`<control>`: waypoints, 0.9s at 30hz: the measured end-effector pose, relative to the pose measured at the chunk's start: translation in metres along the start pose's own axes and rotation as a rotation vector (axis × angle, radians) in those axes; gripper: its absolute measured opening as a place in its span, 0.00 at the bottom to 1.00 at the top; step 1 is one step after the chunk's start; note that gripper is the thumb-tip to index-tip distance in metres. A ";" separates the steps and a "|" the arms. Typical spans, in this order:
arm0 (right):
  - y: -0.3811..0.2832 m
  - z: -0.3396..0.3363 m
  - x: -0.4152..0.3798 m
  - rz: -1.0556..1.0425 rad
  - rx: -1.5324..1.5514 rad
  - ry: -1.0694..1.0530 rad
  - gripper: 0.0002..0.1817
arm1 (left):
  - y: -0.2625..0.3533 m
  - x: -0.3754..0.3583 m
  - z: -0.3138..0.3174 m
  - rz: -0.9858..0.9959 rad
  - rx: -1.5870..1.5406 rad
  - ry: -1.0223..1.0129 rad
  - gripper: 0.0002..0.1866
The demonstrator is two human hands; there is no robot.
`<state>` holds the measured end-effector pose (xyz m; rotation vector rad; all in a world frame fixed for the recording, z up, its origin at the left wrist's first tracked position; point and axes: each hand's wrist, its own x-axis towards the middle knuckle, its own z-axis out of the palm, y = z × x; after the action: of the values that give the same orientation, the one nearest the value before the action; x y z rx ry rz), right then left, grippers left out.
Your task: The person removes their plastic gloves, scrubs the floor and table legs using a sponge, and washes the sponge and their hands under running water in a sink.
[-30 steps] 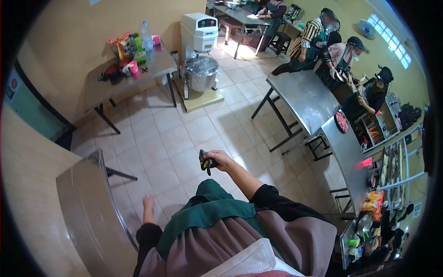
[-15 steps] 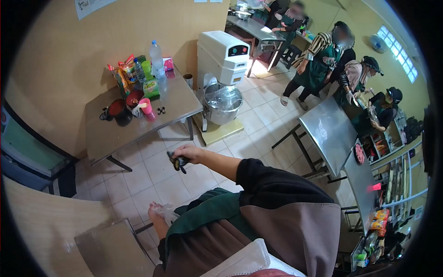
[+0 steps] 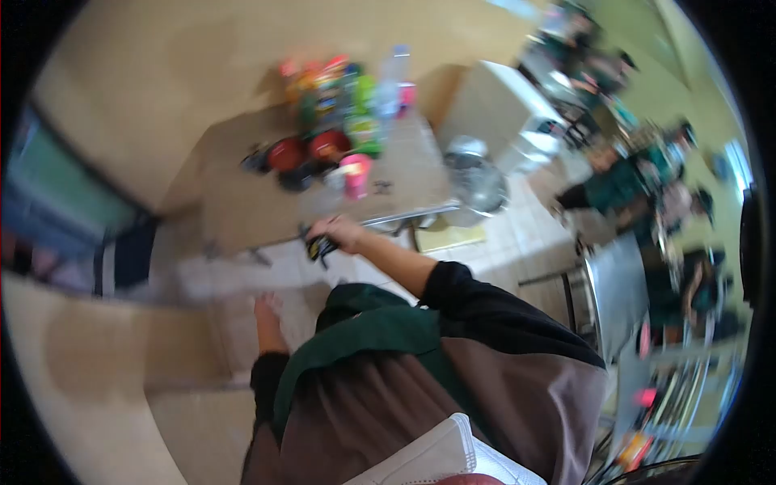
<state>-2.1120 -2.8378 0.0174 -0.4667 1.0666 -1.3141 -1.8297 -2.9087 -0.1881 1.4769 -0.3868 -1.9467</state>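
Note:
My right hand (image 3: 338, 232) is closed on a small black object with a yellowish part (image 3: 322, 247), which is too blurred to name. It is beside the front edge of a brown table (image 3: 242, 194). Lower and to the left, my left hand (image 3: 267, 305) is smeared by motion, and what it holds, if anything, cannot be made out. On the table stand dark pots with red insides (image 3: 288, 153), a pink cup (image 3: 356, 176), a green pack (image 3: 363, 133), colourful packets (image 3: 330, 85) and a clear bottle (image 3: 391, 85).
A white mixer (image 3: 493, 109) with a metal bowl (image 3: 481, 186) stands right of the table. Several people in green aprons are at the upper right, near a steel table (image 3: 616, 291). A doorway (image 3: 56, 170) is at the left, and another brown surface (image 3: 202, 428) at the lower left.
The view has turned left, so the table and mixer appear further right. My right hand, still closed on the black object, is now nearer the table. The clear plastic at my left hand no longer shows distinctly.

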 end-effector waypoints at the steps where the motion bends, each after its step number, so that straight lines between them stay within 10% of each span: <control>1: -0.014 0.012 0.010 0.035 -0.029 -0.048 0.05 | 0.004 0.038 -0.020 0.012 -0.017 -0.064 0.24; 9: -0.028 0.104 0.167 0.231 -0.127 -0.214 0.07 | 0.082 0.048 -0.097 0.158 -0.175 0.463 0.09; 21: 0.011 0.223 0.345 0.424 -0.162 -0.349 0.07 | 0.161 0.100 -0.186 -0.050 -0.618 0.648 0.10; 27: 0.044 0.318 0.422 0.380 -0.068 -0.284 0.05 | 0.333 0.212 -0.242 0.093 -0.673 0.668 0.13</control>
<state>-1.8653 -3.3055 -0.0181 -0.4597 0.9093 -0.8507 -1.5277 -3.2580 -0.2266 1.4823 0.4484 -1.2108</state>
